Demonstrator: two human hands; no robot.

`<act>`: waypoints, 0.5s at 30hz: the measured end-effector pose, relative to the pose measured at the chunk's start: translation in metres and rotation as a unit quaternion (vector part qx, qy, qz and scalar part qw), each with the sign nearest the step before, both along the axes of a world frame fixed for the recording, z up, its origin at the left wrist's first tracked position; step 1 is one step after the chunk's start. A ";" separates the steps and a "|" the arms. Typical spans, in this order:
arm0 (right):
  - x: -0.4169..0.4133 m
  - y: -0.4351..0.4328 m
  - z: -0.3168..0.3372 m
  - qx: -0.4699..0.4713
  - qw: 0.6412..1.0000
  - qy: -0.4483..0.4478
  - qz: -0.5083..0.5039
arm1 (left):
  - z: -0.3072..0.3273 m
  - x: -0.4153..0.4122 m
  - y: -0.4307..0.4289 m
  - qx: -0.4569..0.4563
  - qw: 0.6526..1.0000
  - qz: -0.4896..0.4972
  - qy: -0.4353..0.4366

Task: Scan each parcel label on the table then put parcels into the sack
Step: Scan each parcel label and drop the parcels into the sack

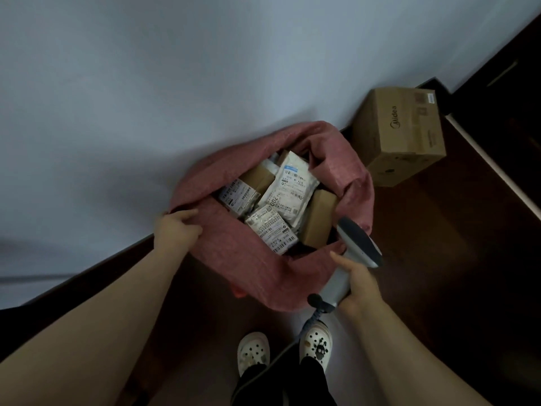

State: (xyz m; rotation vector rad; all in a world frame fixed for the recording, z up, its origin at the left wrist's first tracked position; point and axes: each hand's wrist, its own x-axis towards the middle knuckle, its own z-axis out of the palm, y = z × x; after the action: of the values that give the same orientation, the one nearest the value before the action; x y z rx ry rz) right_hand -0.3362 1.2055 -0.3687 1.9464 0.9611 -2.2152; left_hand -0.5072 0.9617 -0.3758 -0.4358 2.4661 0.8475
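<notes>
- The pink woven sack [234, 250] is standing on the dark wooden floor [424, 259] against the pale wall [175, 83], with its mouth facing up toward the camera.
- The left hand [175, 230] is gripping the sack's left rim, fingers curled over the fabric.
- The right hand [358, 284] is holding a grey scanner [358, 241] by its handle, just beside the sack's near right rim.
- The scanner's handle is slanting up from lower left, with its dark head at the top; a coiled cable [310, 323] is hanging from the butt.
- Parcels are lying inside the sack: a large white parcel [289, 189], label up, is running lengthwise from lower left to upper right, with brown boxes [317, 218] beside it.
- A cardboard box [401, 136] is sitting on the floor to the sack's right.
- White clogs [253, 351] are showing below.
</notes>
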 end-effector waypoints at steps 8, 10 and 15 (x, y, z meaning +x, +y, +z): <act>0.025 -0.015 0.045 -0.023 0.999 0.012 -0.029 | 0.040 0.025 0.007 0.014 0.999 -0.031 0.029; 0.031 -0.023 0.069 -0.017 0.999 0.024 -0.029 | 0.059 0.033 0.006 0.029 0.998 -0.045 0.026; 0.042 -0.056 0.137 -0.029 0.994 0.104 0.010 | 0.138 0.073 -0.002 0.000 0.993 -0.121 0.009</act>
State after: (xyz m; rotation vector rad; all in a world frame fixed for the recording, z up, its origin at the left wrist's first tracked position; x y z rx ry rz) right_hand -0.2939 1.1498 -0.2315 1.7006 0.9209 -2.4440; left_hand -0.4344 0.9601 -0.2378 -0.1242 2.4719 0.7529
